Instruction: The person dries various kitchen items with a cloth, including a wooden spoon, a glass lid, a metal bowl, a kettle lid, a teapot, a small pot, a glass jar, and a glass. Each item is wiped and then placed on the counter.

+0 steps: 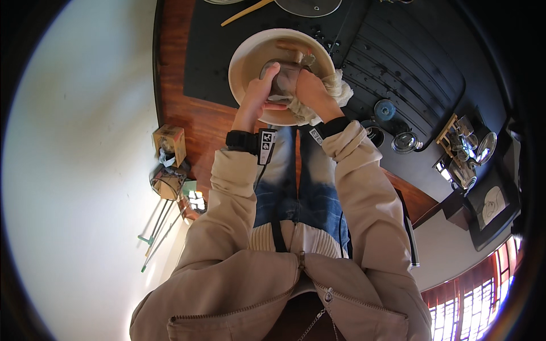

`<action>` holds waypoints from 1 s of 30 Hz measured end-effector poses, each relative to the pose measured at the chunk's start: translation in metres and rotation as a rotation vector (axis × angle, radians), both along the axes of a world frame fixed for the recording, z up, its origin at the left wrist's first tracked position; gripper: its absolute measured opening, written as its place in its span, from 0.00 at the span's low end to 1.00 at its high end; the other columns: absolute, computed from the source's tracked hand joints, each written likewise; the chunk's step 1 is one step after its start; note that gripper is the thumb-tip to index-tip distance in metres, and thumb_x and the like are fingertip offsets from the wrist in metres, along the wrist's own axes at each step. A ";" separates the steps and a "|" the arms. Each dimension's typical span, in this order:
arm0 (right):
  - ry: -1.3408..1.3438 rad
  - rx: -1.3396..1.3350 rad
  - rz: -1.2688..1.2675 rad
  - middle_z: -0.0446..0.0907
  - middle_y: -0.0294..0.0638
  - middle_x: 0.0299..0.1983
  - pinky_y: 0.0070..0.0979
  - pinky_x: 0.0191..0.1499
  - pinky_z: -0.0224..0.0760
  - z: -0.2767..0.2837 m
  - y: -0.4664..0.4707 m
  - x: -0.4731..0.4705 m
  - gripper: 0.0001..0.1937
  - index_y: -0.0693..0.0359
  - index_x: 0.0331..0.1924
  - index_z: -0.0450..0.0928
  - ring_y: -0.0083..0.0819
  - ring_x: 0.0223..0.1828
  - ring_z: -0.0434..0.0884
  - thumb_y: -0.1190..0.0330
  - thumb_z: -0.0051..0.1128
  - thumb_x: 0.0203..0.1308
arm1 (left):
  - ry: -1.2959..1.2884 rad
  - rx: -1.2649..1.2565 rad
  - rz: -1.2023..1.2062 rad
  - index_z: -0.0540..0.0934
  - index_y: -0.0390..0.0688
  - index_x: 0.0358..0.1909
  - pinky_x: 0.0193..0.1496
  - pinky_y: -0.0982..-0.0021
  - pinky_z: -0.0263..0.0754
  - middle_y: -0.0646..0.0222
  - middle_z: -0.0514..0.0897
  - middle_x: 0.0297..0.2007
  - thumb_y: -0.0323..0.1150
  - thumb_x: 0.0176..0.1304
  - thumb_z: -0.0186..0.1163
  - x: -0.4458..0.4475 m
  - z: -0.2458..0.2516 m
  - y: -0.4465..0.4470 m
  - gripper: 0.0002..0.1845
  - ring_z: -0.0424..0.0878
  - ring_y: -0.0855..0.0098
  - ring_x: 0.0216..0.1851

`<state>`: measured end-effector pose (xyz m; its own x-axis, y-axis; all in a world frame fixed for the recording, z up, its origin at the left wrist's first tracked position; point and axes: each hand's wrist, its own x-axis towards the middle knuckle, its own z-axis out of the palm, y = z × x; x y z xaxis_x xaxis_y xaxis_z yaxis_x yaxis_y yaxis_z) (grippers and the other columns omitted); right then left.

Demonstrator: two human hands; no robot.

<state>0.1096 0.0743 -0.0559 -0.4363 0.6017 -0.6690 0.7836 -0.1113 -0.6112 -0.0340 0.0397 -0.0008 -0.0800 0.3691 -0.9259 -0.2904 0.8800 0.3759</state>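
Note:
A white basin [239, 55] of cloudy water stands before me on the dark table mat. Over it, my left hand [261, 91] grips a dark, see-through vessel [285, 79], thumb on top of its side. My right hand [313, 90] is at the vessel's right end; its fingers are hidden, so whether they reach inside I cannot tell. A pale, wet cloth [339, 88] hangs over the basin's right rim and bunches beneath my right hand. Something brownish and a small clear piece lie in the basin's water beyond the vessel, too blurred to name.
A round glass lid [308, 5] and a wooden stick [247, 13] lie beyond the basin. Right of it is a wet, grooved black tray [405, 64], with a glass lid [405, 141] near its edge. Glassware on a wooden rack [447, 133] stands far right. A cardboard box [170, 143] sits at left.

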 end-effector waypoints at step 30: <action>0.350 0.408 -0.795 0.82 0.54 0.45 0.38 0.48 0.76 0.067 -0.019 0.014 0.21 0.60 0.56 0.72 0.52 0.46 0.83 0.67 0.63 0.59 | 1.061 0.815 -0.965 0.65 0.39 0.66 0.54 0.54 0.74 0.47 0.72 0.58 0.58 0.53 0.67 -0.002 0.003 -0.013 0.46 0.75 0.47 0.56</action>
<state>0.1235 0.0556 0.0112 0.0648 0.9657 -0.2514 0.3364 -0.2583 -0.9056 -0.0357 0.0265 0.0025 0.0218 0.9868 -0.1606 0.8850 0.0557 0.4622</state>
